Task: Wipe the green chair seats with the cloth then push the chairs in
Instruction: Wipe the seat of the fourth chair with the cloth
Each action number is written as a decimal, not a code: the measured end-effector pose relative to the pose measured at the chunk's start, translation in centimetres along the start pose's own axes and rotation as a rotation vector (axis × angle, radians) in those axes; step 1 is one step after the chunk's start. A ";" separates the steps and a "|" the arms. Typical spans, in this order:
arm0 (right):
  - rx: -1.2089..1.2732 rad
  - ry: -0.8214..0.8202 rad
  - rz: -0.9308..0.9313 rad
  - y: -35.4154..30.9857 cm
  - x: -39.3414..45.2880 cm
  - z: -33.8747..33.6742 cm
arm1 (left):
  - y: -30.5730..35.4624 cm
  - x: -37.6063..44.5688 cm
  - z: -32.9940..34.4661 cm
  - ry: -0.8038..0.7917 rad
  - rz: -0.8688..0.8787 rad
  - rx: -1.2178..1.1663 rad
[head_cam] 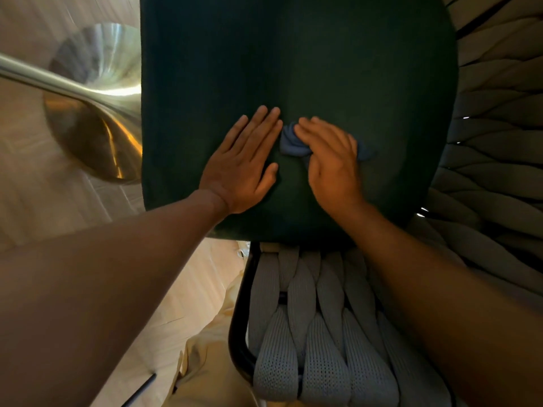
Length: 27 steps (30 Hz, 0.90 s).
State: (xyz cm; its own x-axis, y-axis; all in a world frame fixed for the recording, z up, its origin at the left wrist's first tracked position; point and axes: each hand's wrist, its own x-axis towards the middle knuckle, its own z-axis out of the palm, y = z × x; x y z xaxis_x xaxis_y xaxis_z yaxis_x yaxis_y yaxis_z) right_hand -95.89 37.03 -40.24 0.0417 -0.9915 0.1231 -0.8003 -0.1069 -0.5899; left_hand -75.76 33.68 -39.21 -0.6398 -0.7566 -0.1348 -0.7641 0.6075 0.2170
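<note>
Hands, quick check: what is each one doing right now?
Left hand: open, fingers straight, flat on the green chair seat.
Right hand: holds the bunched blue cloth down on the seat.

A dining area is suggested: a brass pedestal base (97,118) on wood flooring (35,201) left of the left hand (241,163), with woven chair backs (323,333).

Both forearms were bare to the near edge, with no sleeves, watch or rings on the left hand (239,165) or right hand (332,163). Cream trousers (205,362) showed below.
</note>
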 end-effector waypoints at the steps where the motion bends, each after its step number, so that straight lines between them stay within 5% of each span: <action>1: 0.013 -0.009 -0.018 -0.2 -0.8 0.2 | 0.0 0.0 0.0 -0.002 0.003 -0.004; 7: 0.019 -0.156 -0.110 -1.9 -4.4 -1.0 | -0.1 0.0 -0.5 -0.025 0.006 -0.027; 11: 0.242 -0.279 -0.021 -2.0 -3.4 -3.1 | 0.1 0.1 -0.7 -0.010 0.000 -0.083; 18: 0.167 0.129 0.275 -0.2 5.7 -6.1 | 0.6 2.4 -1.7 0.067 -0.095 -0.153; 23: 0.046 0.133 0.348 1.1 8.4 -2.8 | 0.6 4.4 -0.4 0.022 -0.059 -0.057; 27: 0.042 0.125 0.180 0.1 5.3 -1.6 | 0.5 4.2 -0.4 0.034 -0.041 -0.058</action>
State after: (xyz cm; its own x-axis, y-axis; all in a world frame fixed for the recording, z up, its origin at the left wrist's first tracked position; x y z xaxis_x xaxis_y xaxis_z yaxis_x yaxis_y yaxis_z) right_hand -96.73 31.90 -38.40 -0.1762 -0.9783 0.1088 -0.7626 0.0658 -0.6435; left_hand -78.76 30.69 -39.33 -0.6045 -0.7886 -0.1121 -0.7826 0.5618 0.2680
